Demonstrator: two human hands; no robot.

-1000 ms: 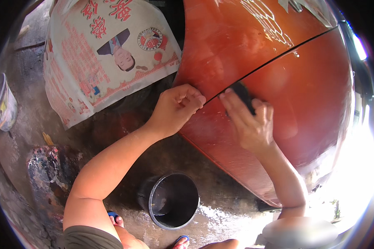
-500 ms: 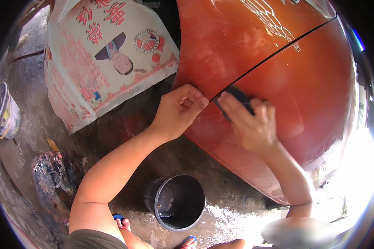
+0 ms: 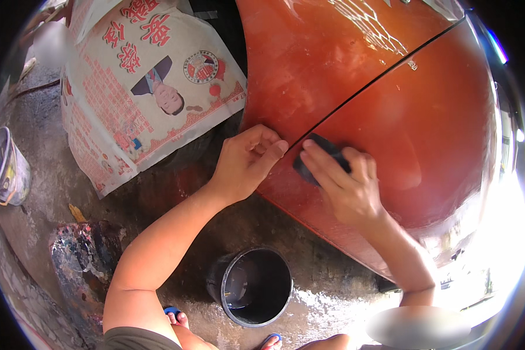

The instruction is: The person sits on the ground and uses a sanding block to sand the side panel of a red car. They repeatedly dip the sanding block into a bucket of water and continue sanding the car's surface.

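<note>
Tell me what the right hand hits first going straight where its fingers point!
Probably the dark seam in the orange panel, just past the right hand; depth's unclear, but the black pad might bump the left hand.

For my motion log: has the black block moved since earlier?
Yes: judged against the seam, the black block has moved toward the lower edge of the orange panel.

Panel [image 3: 420, 140]: large, orange-red, glossy, gently curved; pale mirrored lines on its far part, glare washing out the near right edge. Narrow dark seam [image 3: 385, 73] crosses it aslant, near left to far right, dividing it in two. Black block [image 3: 331, 153]: small, rounded corners, lying against the panel's near left part, just right of the seam (partly covered)
</note>
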